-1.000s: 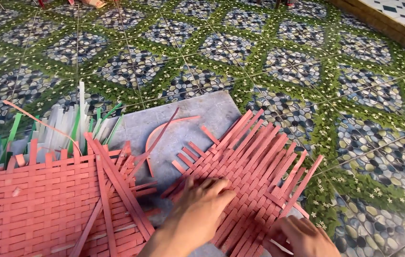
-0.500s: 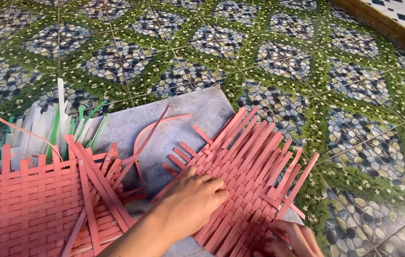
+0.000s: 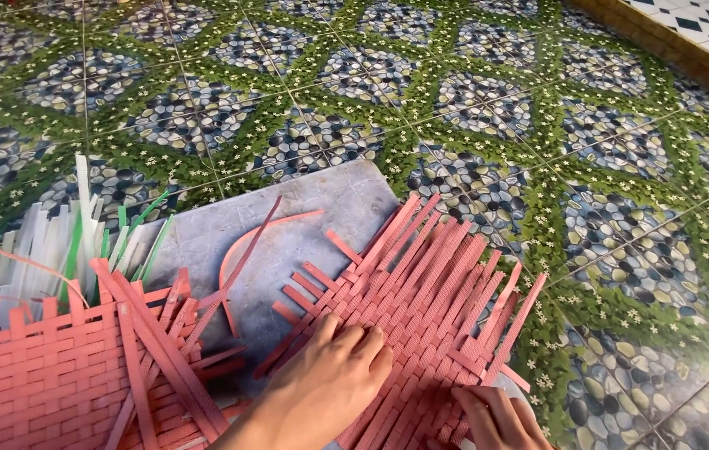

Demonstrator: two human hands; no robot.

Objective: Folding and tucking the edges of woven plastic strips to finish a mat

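A pink woven mat (image 3: 429, 283) of flat plastic strips lies on a grey slab (image 3: 321, 208), its loose strip ends fanning out toward the far right. My left hand (image 3: 329, 379) presses down on the mat's near left part, fingers close together and bent at the knuckles. My right hand (image 3: 496, 421) rests at the mat's near edge, mostly cut off by the frame; its fingertips touch the strips, and its grip is hidden. A second pink woven piece (image 3: 46, 375) lies to the left with long strips crossing it.
A loose curved pink strip (image 3: 242, 246) lies on the slab between the two woven pieces. A bundle of white and green strips (image 3: 62, 242) stands behind the left piece. A patterned tile floor (image 3: 454, 100) surrounds everything, with a raised step (image 3: 671, 50) at the far right.
The view has shifted slightly, so the mat sits a little further right. My left hand stays pressed on the mat, with its fingers drawn in a bit. My right hand has barely moved.
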